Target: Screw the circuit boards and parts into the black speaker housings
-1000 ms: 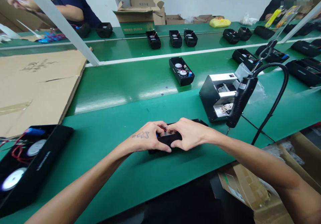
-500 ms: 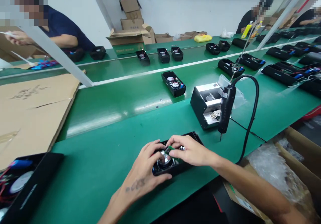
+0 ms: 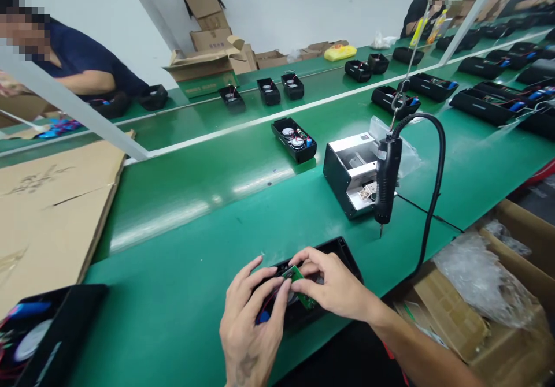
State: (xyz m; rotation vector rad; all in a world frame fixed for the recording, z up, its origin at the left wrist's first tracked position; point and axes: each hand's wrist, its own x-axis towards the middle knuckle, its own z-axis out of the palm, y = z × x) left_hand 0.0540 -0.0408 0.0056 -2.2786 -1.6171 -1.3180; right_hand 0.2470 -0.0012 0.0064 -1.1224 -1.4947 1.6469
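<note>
Green assembly surface (image 3: 173,277) fills my feed, and near its front edge lies an open black plastic case (image 3: 342,254), directly beneath both hands. A small green circuit board (image 3: 295,286) sits just above that case, gripped by the right hand (image 3: 333,286), whose fingers (image 3: 306,263) are closed around it. The left hand (image 3: 249,335) comes in from the case's left side, its fingers (image 3: 277,300) curled, with the fingertips touching the board's left edge. Beyond the hands, a black electric screwdriver (image 3: 387,179) hangs beside a silver-and-black screw feeder (image 3: 351,173). A flat tan cardboard sheet (image 3: 52,202) lies at the surface's left edge, and another black case with round silver parts (image 3: 52,335) sits in the near left corner.
</note>
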